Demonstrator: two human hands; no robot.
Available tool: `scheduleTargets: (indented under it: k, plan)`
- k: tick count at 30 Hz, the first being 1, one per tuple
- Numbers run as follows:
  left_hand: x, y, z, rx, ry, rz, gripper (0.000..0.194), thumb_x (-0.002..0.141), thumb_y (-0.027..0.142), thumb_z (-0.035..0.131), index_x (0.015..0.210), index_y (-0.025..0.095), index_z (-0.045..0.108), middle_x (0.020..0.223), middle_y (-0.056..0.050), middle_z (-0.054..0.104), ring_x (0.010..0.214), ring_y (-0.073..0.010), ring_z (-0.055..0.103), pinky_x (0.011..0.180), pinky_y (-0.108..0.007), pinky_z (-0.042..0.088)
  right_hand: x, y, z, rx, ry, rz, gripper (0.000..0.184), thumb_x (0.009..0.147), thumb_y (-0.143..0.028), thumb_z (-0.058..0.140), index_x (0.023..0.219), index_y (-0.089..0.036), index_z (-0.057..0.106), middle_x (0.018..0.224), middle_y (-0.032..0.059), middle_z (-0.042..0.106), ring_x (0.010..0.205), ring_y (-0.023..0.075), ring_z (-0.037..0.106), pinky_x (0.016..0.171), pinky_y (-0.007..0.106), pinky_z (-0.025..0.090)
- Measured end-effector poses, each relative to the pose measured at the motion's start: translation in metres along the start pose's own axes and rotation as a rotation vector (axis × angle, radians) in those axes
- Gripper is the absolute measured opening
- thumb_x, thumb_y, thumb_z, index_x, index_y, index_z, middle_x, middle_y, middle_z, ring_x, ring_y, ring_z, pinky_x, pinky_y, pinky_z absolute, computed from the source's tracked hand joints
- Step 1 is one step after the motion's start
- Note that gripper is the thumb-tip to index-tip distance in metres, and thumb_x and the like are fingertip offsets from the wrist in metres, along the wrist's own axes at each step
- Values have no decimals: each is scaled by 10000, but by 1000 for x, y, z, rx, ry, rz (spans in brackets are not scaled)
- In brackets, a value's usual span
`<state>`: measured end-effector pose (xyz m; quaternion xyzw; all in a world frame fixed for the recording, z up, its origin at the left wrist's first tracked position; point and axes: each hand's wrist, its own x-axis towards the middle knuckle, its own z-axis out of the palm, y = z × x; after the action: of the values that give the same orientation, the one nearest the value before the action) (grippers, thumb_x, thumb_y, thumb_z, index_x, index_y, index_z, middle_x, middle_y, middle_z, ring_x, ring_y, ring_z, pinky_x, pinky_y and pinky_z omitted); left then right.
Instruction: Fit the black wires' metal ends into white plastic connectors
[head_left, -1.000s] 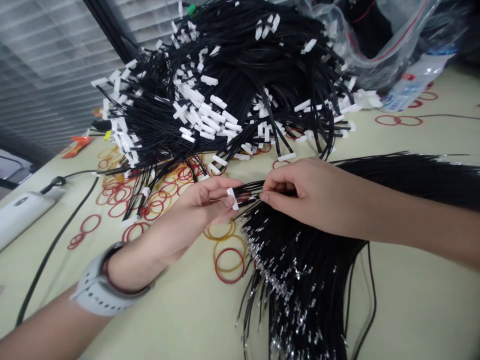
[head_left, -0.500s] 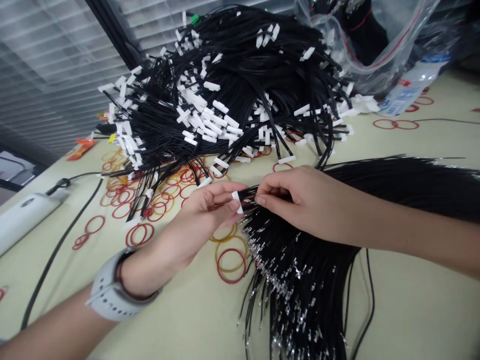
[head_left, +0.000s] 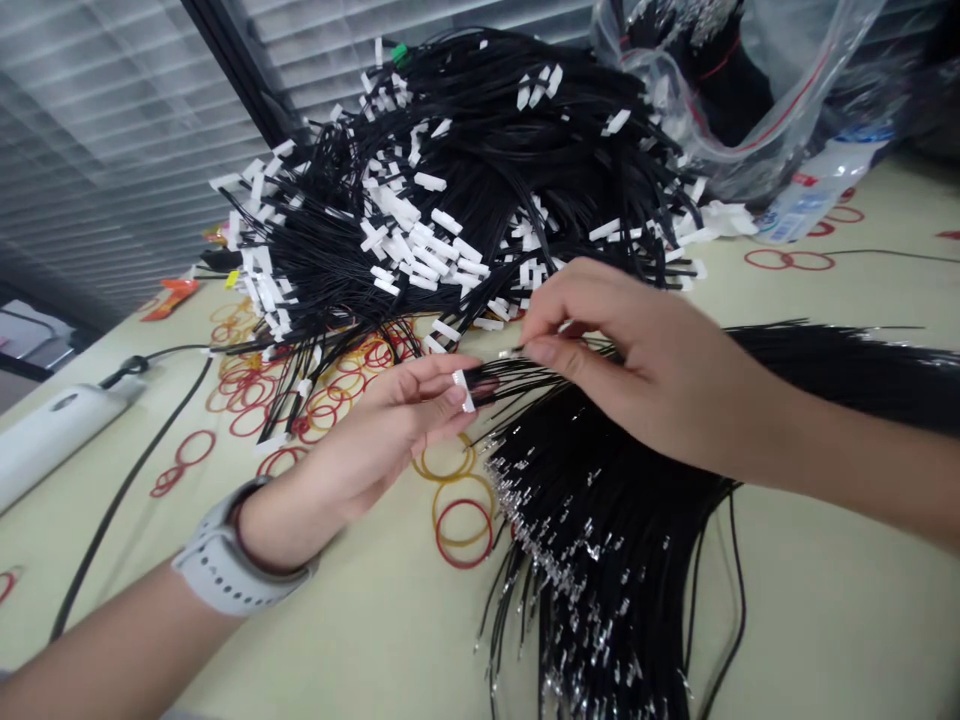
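Note:
Between the thumb and fingers of my left hand (head_left: 397,415) is a small white connector housing (head_left: 466,391). Several black wires (head_left: 517,375) run out of its right side towards my other hand. My right hand (head_left: 622,370) pinches a thin black wire whose bare metal terminal (head_left: 511,352) sticks out past the fingertips, just right of the housing and apart from it. Below the hands spreads a thick bundle of loose black wires (head_left: 630,500) with shiny crimped ends pointing left and down.
A large heap of black cables (head_left: 480,150) with white connectors lies at the back. Red and yellow rubber bands (head_left: 463,533) are scattered about the table (head_left: 360,620). A clear plastic bag (head_left: 817,90) stands back right; a white power strip (head_left: 60,440) lies at the left.
My right hand has moved up and slightly right, away from the connector housing, and a wire's metal end now shows at its fingertips. The left hand has shifted slightly left with the housing.

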<state>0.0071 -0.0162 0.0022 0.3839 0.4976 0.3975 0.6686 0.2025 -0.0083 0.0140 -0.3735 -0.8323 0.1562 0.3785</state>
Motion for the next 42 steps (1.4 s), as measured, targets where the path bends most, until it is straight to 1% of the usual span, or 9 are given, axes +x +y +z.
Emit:
scheduleTargets:
  k: [2, 4, 6, 11, 17, 26, 30, 37, 42]
  plan:
    - [-1, -1, 0, 50, -52, 62, 210, 792, 27, 585, 919, 166, 678, 788, 7, 684, 705, -61, 628, 708, -141, 524, -1, -4, -1, 0, 16, 22, 101, 840, -161, 529, 785, -171, 613, 757, -22, 581, 697, 81, 517, 628, 220, 385]
    - [-2, -1, 1, 102, -94, 95, 190, 789, 63, 608, 941, 160, 670, 817, -5, 688, 738, -72, 624, 709, -145, 513, -3, -6, 2, 4, -56, 57, 101, 812, -140, 560, 759, -175, 638, 713, -37, 593, 652, 66, 510, 595, 211, 372]
    - [-3, -2, 1, 125, -108, 105, 198, 792, 86, 615, 967, 167, 662, 830, -6, 694, 758, -77, 623, 723, -155, 507, -6, -6, 6, -22, -120, 91, 115, 789, -122, 566, 735, -173, 653, 687, -40, 603, 620, 61, 499, 576, 212, 361]
    - [-5, -4, 2, 134, -139, 99, 202, 794, 105, 622, 970, 195, 663, 866, 17, 712, 763, -59, 618, 741, -155, 493, -10, -4, 15, -80, -146, 158, 121, 767, -153, 563, 692, -168, 658, 607, -45, 589, 528, 59, 456, 539, 224, 334]
    - [-10, -1, 8, 141, -107, 75, 198, 796, 49, 585, 920, 181, 667, 785, 23, 701, 729, -63, 615, 721, -163, 491, -11, -3, 18, -69, -158, 171, 133, 771, -170, 546, 686, -168, 649, 622, -31, 579, 549, 70, 459, 535, 223, 321]
    - [-11, -3, 9, 141, -72, 67, 213, 712, 60, 669, 883, 187, 688, 720, 20, 674, 649, -62, 592, 597, -122, 462, -12, -4, 21, -26, -167, 170, 131, 774, -149, 541, 689, -156, 640, 649, -18, 562, 588, 80, 457, 559, 225, 323]
    - [-12, -2, 9, 166, -54, 55, 199, 716, 76, 666, 881, 187, 684, 707, 16, 676, 632, -72, 595, 587, -139, 467, -13, -3, 23, 2, -156, 156, 124, 768, -141, 548, 679, -152, 634, 639, -24, 544, 581, 69, 445, 559, 213, 319]
    - [-12, -6, 14, 207, -73, -9, 194, 778, 71, 602, 927, 178, 663, 761, -4, 693, 714, -95, 620, 686, -175, 490, -18, -3, 30, 21, -140, 101, 155, 764, -83, 529, 670, -139, 640, 622, -22, 505, 576, 66, 417, 554, 209, 294]
    - [-15, -11, 17, 227, -130, 60, 185, 781, 66, 606, 918, 170, 674, 727, -1, 700, 646, -79, 599, 627, -157, 465, -24, -5, 34, 37, -146, 116, 176, 790, -95, 504, 681, -124, 638, 654, -5, 519, 588, 73, 430, 557, 214, 302]
